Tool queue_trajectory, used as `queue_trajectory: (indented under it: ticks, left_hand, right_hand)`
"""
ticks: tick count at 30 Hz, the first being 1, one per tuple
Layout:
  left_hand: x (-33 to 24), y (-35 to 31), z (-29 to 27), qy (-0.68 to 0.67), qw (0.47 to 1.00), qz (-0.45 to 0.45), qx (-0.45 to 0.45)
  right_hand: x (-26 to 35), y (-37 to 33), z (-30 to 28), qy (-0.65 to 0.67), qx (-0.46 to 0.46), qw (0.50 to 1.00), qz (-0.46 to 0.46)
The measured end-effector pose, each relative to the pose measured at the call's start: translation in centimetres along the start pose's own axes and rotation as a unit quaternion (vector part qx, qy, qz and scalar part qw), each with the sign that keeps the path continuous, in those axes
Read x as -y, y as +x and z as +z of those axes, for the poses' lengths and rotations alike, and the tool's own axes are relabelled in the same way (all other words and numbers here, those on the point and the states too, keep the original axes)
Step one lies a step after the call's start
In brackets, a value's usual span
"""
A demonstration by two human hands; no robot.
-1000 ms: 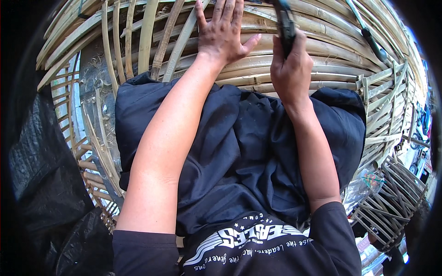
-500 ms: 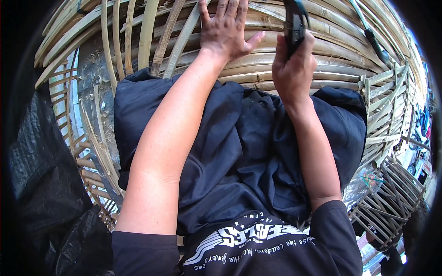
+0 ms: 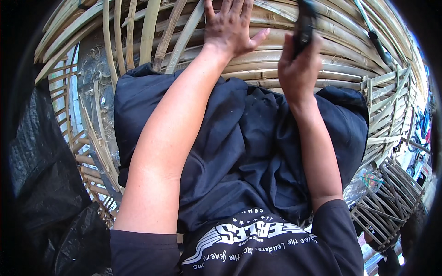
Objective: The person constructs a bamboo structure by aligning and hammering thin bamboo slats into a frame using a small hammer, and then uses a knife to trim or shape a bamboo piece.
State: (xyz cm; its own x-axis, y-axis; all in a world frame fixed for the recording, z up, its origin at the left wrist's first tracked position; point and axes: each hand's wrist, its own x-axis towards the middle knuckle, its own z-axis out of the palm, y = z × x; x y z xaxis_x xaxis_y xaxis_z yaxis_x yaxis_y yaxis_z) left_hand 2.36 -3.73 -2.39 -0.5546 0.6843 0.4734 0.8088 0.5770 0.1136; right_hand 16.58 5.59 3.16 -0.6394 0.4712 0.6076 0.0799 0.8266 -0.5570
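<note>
My left hand lies with fingers spread across the split bamboo slats, near the top edge of the view. To its right, my right hand is wrapped round a black hand tool. The tool points away from me over the slats and is smeared by motion, so its exact kind does not show. Its far end reaches the top edge of the picture. Whether it touches the bamboo I cannot tell. Dark cloth covers my lap, just below the slats.
Upright bamboo strips stand at the upper left, with loose splints below them. A black plastic sheet hangs at far left. On the right are a woven bamboo lattice, a slatted bamboo crate and a dark-handled rod.
My right hand and the black tool have shifted slightly to the right. My left hand stays spread on the slats, moved only a little to the right in the view.
</note>
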Motion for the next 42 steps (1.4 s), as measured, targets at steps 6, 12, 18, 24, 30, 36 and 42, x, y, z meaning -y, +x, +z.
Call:
queue_trajectory:
  ticks: [6, 12, 18, 24, 30, 36, 42]
  left_hand:
    - [0.2, 0.8, 0.1, -0.002, 1.0, 0.002, 0.001]
    - [0.2, 0.5, 0.1, -0.012, 1.0, -0.004, 0.001]
    - [0.3, 0.2, -0.1, -0.023, 1.0, -0.007, -0.009]
    - [0.4, 0.2, 0.0, -0.041, 0.999, -0.003, -0.03]
    - [0.5, 0.2, 0.0, -0.024, 1.0, 0.0, -0.017]
    - [0.3, 0.0, -0.3, -0.034, 0.999, 0.001, -0.017]
    - [0.0, 0.1, 0.1, -0.024, 0.999, 0.0, -0.023]
  right_hand:
    - [0.1, 0.2, -0.1, -0.01, -0.044, 0.998, -0.053]
    - [-0.2, -0.3, 0.2, -0.047, 0.034, 0.998, -0.027]
    - [-0.2, -0.5, 0.1, -0.054, 0.093, 0.994, 0.03]
    - [-0.5, -0.6, 1.0, -0.083, 0.161, 0.983, 0.035]
    - [-0.1, 0.0, 0.8, -0.049, 0.11, 0.992, 0.048]
    - [-0.8, -0.3, 1.0, -0.037, 0.092, 0.995, 0.031]
    - [-0.3, -0.2, 0.6, 0.019, -0.021, 0.999, -0.028]
